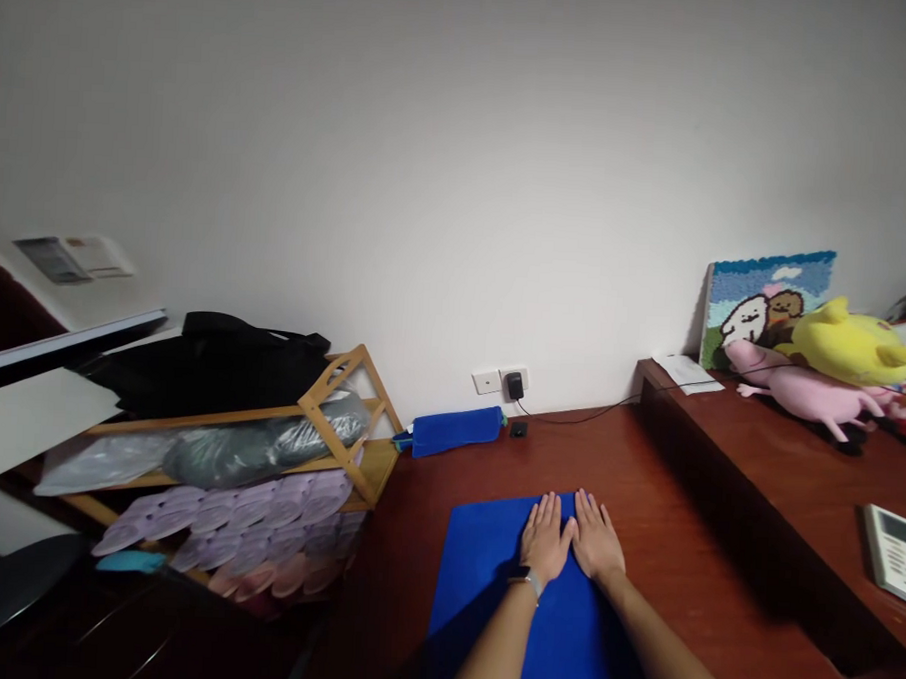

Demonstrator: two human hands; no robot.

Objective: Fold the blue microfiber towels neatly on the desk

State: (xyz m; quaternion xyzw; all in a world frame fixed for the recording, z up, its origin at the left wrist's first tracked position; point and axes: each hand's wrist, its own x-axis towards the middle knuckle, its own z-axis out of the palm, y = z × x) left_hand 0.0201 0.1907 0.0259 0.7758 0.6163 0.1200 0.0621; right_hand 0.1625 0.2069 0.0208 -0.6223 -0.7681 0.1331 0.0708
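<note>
Blue cloth (487, 601) lies flat, 6 o'clock on wooden surface (684, 550). Left hand (545, 539), wristwatch (527, 581), and right hand (599, 536) rest palm-down on it, grip wide, holding nothing. Rolled blue towel (456, 432) 12 o'clock; bamboo rack (344, 425) 10 o'clock; plush toys (819, 376) 2 o'clock.

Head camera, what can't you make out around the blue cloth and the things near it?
Head view:
- Blue cloth: covered by the left hand and right hand; near edge cut off by the bottom of the frame.
- Remote: cut off by the right edge; buttons too small.
- Slippers: lowest ones lost in shadow.
</note>
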